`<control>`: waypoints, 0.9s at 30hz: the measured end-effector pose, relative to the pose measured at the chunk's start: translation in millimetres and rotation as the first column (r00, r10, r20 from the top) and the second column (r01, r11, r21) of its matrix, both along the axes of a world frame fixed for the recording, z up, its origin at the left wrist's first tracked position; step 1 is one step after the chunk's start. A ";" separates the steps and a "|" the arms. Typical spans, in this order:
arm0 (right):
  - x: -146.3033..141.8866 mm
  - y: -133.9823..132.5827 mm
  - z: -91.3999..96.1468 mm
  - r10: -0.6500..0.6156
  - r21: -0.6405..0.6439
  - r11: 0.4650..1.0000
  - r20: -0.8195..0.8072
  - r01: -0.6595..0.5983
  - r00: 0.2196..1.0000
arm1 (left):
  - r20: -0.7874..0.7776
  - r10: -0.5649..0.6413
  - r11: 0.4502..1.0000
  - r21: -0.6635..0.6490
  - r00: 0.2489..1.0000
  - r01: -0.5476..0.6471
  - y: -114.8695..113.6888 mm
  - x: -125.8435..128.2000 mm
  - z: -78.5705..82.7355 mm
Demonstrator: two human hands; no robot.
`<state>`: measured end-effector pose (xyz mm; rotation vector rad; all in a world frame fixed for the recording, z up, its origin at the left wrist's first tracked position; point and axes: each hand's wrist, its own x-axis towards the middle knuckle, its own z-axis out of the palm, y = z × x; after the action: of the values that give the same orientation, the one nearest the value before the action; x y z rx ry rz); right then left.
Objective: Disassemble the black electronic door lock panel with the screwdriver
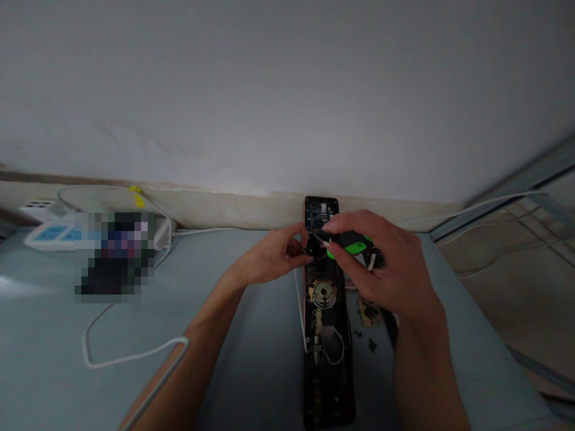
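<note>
A long black device housing (330, 383) lies opened lengthwise in front of me. It bears a circuit board (321, 218) at its far end and a round speaker (324, 292) near the middle. My left hand (283, 254) is at the housing's left edge, fingertips pinched on a thin wire (320, 257). Over the far half, my right hand (386, 263) has a tool with a green-and-black handle (354, 245) between thumb and fingers. Its working tip is hidden or too dark to make out. The right fingertips are close to the wire and the board.
Right of the housing lie a small square part (371, 311) and several dark screws (372, 345). A white cable (135, 359) loops across the left of the table. A power strip (49, 235) and a pixelated dark object (117, 257) are at the far left. A wall rises behind.
</note>
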<state>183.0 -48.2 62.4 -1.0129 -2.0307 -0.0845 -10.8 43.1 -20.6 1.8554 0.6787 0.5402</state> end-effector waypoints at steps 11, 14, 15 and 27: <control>-7.8 5.8 -7.7 -0.240 0.205 0.950 -0.008 0.236 0.971 | -0.022 -0.007 1.000 -0.022 1.000 0.006 0.5 0.1 4.7; -9.5 5.4 -7.3 -0.165 0.146 0.975 -0.015 0.165 0.986 | -0.012 -0.030 0.998 -0.047 0.999 0.030 1.0 -0.7 5.0; -9.3 4.2 -6.3 -0.134 0.113 0.984 -0.014 0.135 0.991 | -0.014 -0.037 0.998 -0.047 0.999 0.036 1.2 -1.0 5.2; -4.6 -3.2 1.6 -0.254 0.124 0.961 0.022 0.249 0.967 | -0.061 -0.048 0.997 0.054 0.997 0.051 -0.5 -4.7 10.8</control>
<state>178.4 -51.4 64.1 -1.1952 -1.8960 -0.3586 -15.5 42.6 -9.8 1.9415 0.6609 0.4778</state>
